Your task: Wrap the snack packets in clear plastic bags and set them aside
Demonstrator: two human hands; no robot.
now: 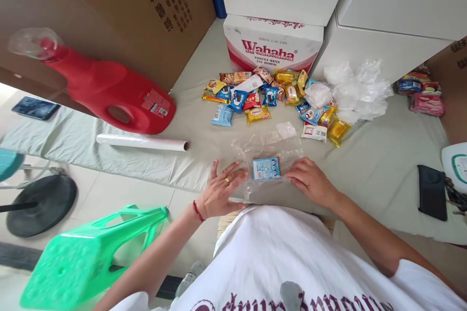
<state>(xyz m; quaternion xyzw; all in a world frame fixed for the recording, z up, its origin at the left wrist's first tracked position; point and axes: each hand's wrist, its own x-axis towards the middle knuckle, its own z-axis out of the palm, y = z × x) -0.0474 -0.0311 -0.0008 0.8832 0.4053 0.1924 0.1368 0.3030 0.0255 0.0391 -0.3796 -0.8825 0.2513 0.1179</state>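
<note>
A blue snack packet (266, 169) lies flat on a sheet of clear plastic film (251, 148) near the table's front edge. To its left, my left hand (221, 189) rests with fingers spread, fingertips touching the film's left side. It wears a ring and a red wrist cord. My right hand (310, 180) is at the packet's right, with thumb and fingers closed on the film's edge. A small crumpled piece of clear plastic (286, 130) sits just beyond the film.
Behind are assorted wrapped snacks (251, 99), crumpled clear plastic bundles (357, 90) and a Wahaha carton (273, 43). On the left lie a film roll (142, 143) and a red jug (120, 92). A black phone (432, 192) lies right; a green stool (73, 257) is on the floor.
</note>
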